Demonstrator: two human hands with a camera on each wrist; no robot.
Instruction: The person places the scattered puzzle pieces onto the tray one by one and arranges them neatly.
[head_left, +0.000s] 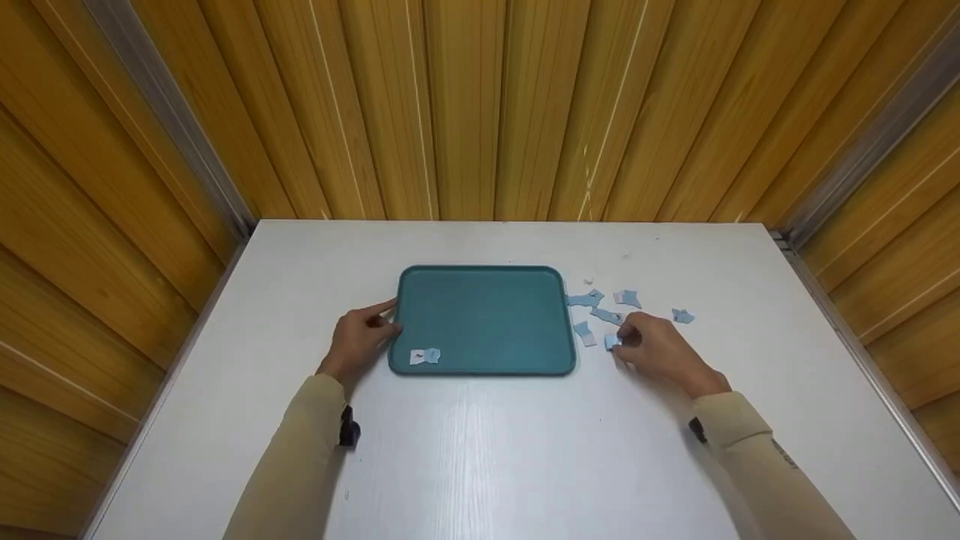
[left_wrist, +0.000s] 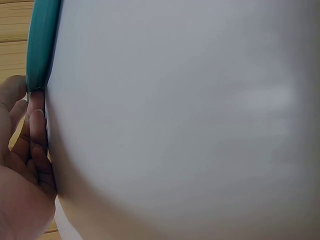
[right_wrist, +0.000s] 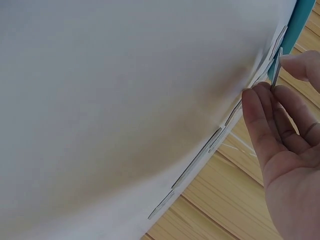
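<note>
A flat green tray [head_left: 484,319] lies on the white table. At its left edge my left hand [head_left: 358,339] grips the rim, the thumb on one side and fingers tucked against the other in the left wrist view. Two small light-blue and white paper pieces [head_left: 424,356] lie side by side in the tray's near left corner. Just right of the tray, my right hand [head_left: 664,356] pinches a torn paper scrap [head_left: 610,342] between thumb and fingers. The right wrist view shows this scrap edge-on, tilted up from the table.
Several torn blue paper scraps lie right of the tray, among them one at its rim [head_left: 583,298], one farther back [head_left: 627,298] and one at the far right [head_left: 682,316]. Wood-patterned walls [head_left: 465,112] enclose the white table [head_left: 465,450] behind and at both sides.
</note>
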